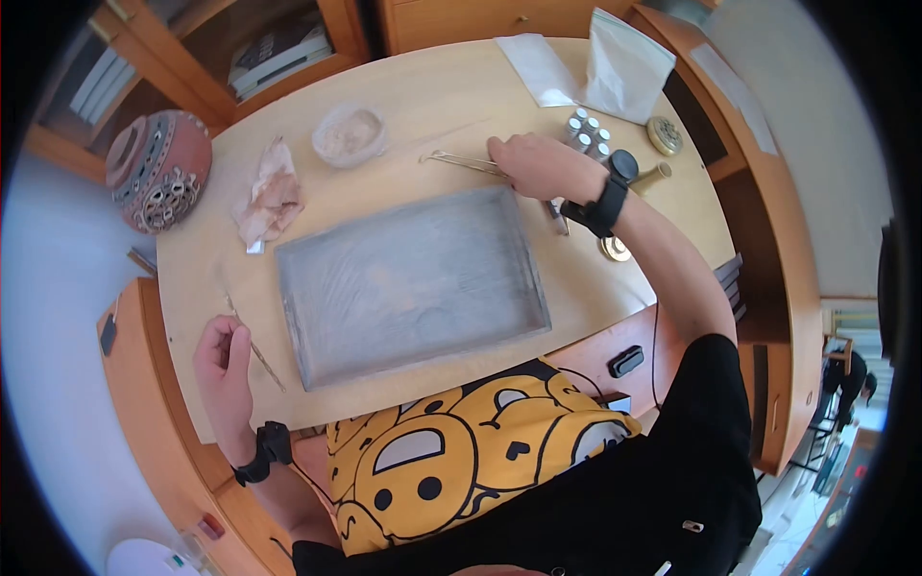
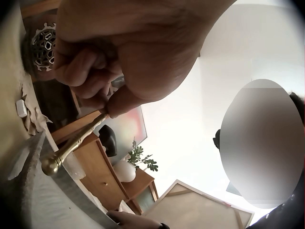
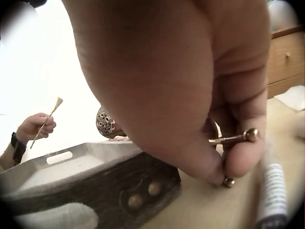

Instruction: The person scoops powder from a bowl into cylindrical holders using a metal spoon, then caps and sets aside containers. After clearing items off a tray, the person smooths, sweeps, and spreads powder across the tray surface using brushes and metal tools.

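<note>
My left hand point(image 1: 223, 365) pinches a thin brass-handled brush point(image 1: 259, 357) upright at a slant, left of the grey tray point(image 1: 413, 278). In the left wrist view the rounded end of its handle point(image 2: 51, 164) hangs below the fingertips. Its pale flared tip point(image 3: 58, 102) points up in the right wrist view. Beyond the tray's back right corner, my right hand point(image 1: 547, 171) holds a slim two-armed brass tool point(image 1: 466, 161) between thumb and fingers. Small brass knobs point(image 3: 251, 135) stick out past those fingers, close to the table top; part of the grip is hidden.
A patterned pot point(image 1: 161, 168), crumpled cloth point(image 1: 272, 197) and bowl of powder point(image 1: 349, 134) stand at the back left. Small silver-capped bottles point(image 1: 588, 132), a brass vessel point(image 1: 653, 178), round brass tin point(image 1: 665, 134) and white bag point(image 1: 626, 67) are at the back right.
</note>
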{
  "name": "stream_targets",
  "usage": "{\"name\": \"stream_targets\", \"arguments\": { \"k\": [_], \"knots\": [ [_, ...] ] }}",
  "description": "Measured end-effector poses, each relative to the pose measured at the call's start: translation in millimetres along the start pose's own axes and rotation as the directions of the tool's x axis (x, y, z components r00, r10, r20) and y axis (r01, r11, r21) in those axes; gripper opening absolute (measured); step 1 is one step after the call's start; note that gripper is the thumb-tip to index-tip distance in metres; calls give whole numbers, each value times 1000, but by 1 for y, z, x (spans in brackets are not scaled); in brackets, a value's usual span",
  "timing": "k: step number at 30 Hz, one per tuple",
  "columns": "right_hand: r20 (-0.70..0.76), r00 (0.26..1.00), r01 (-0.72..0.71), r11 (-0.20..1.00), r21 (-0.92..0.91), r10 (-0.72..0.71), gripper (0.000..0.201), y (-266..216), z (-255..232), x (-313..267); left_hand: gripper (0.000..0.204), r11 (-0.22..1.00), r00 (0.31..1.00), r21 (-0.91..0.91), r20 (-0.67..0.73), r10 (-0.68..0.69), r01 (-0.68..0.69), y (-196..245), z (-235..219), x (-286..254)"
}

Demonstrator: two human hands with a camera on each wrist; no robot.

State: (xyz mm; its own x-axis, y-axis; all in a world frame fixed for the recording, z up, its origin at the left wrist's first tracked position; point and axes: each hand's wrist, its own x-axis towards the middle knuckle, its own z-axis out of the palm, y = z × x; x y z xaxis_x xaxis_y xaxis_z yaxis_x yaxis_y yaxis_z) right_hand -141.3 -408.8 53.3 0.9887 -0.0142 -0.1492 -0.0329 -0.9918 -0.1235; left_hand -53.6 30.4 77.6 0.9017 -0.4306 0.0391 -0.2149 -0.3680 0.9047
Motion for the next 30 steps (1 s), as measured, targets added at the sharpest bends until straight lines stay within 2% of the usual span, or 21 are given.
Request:
{"name": "stream_targets", "arguments": {
  "k": [4, 5, 9, 11, 12, 14, 18, 20, 22, 24, 25, 27, 29, 30],
  "knots": [
    [-10, 998, 66, 998, 10, -66, 23, 16, 6, 5, 10, 1000, 1000, -24, 3, 16, -16, 6, -5, 1],
    [41, 999, 0, 1000, 9, -1, 25, 17, 5, 6, 10, 1000, 1000, -20, 16, 21, -21, 8, -5, 0],
    [3, 999, -39, 999, 36, 39, 24, 11, -7, -25, 8, 999, 999, -33, 36, 27, -26, 21, -5, 0],
    [10, 995, -99, 994, 36, 99, 22, -8, -14, -49, 8, 999, 999, -29, 43, 22, -21, 26, -3, 2],
    [200, 934, -339, 911, 234, 296, 21, -23, -21, -57, 7, 999, 997, -22, 74, 33, -32, 29, -1, 4],
    [-36, 962, -268, 959, 92, 272, 20, -30, 6, -79, 7, 999, 995, -15, 92, 37, -35, 35, 6, 5],
    [-73, 937, -323, 926, 196, 342, 20, -49, 27, -103, 6, 993, 983, -104, 169, 67, -50, 29, 21, 7],
    [-118, 881, -411, 866, 286, 457, 19, -51, 37, -112, 6, 991, 975, -117, 200, 92, -70, 23, 26, 6],
    [-148, 876, -395, 860, 323, 459, 17, -49, 40, -119, 6, 990, 973, -117, 208, 100, -77, 23, 29, 4],
    [-253, 844, -373, 856, 358, 474, 15, -46, 38, -117, 6, 992, 975, -115, 206, 83, -60, 21, 26, 4],
    [-252, 846, -370, 858, 357, 470, 15, -43, 38, -113, 6, 992, 977, -115, 205, 65, -42, 20, 25, 3],
    [-385, 836, -303, 915, 268, 390, 13, -38, 38, -97, 6, 995, 982, -101, 185, 26, -7, 26, 27, 1],
    [-365, 851, -314, 923, 222, 378, 12, -38, 40, -81, 7, 997, 990, -73, 139, -23, 34, 30, 28, 1],
    [-348, 856, -343, 924, 171, 382, 12, -39, 42, -73, 6, 991, 988, -132, 152, -2, 22, 27, 29, 0]
  ]
}}
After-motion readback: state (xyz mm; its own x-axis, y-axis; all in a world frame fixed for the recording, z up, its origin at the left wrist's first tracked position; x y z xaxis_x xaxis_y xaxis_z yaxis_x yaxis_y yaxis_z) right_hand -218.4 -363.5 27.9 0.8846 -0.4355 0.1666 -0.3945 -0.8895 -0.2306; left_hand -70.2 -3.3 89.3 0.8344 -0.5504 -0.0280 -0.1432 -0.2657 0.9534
